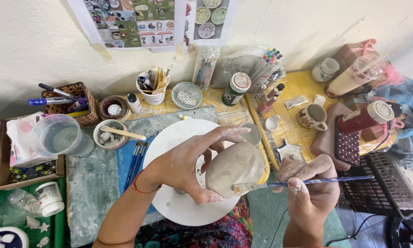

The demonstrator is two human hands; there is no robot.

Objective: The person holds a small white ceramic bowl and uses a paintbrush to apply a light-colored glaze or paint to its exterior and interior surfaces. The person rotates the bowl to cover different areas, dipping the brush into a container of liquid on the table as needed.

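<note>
Firmly, left hand [183,167] clamps the clay piece [234,167]; right hand [309,183] pinches a brush [303,183], apparently touching it.

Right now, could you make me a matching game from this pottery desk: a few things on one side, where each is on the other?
Things:
1. clay piece
2. brush
3. marker
4. red flask

Places:
A. in the wicker basket, far left
B. in the right hand
C. lying on the far right, on the brown dotted case
D. in the left hand, over the white wheel

Pairs: 1-D, 2-B, 3-A, 4-C
</note>
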